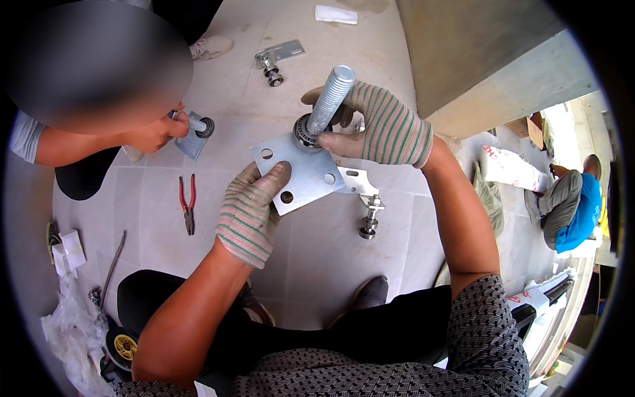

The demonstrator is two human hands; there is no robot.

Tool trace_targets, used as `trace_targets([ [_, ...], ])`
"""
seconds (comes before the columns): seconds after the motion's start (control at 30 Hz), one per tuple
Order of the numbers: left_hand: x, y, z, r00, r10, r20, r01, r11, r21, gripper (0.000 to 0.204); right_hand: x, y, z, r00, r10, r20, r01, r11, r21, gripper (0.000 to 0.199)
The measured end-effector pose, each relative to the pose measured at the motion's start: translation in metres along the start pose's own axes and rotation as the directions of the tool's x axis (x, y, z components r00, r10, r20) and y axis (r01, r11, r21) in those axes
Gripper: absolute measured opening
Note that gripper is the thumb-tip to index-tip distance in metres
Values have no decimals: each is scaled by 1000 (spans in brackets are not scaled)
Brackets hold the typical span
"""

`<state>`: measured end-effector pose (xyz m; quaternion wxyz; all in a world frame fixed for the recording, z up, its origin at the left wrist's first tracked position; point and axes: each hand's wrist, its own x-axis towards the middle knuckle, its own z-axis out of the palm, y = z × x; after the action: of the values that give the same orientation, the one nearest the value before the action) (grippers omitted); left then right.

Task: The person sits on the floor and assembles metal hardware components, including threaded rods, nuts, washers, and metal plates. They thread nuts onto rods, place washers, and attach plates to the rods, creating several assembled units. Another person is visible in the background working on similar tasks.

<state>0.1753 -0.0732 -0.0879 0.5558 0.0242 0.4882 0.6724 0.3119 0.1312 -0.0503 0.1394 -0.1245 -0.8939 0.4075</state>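
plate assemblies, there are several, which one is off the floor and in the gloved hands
The square metal plate with the big threaded bolt, held between the left hand and right hand. The other plates lie on the tiled floor.

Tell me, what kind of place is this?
Probably a building or fitting site, with work done on a tiled floor. Pliers and spare bolt-and-plate parts lie about, and gloved hands hold a metal plate with a big bolt.
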Motion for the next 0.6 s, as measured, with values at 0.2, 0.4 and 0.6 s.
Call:
trace_targets([
  [0.2,5,-3,-7,1000,-12,8,12,998,59,46,-1,5,-14,996,-4,-94,-1,999,-52,44],
  [0.4,3,-2,-4,1000,-9,9,8,996,86,48,1,4,-12,993,78,-88,-79,997,-10,49],
  [0.6,3,1,2,1000,0,7,0,1000,19,37,0,15,3,995,102,11,-101,993,-69,53],
])
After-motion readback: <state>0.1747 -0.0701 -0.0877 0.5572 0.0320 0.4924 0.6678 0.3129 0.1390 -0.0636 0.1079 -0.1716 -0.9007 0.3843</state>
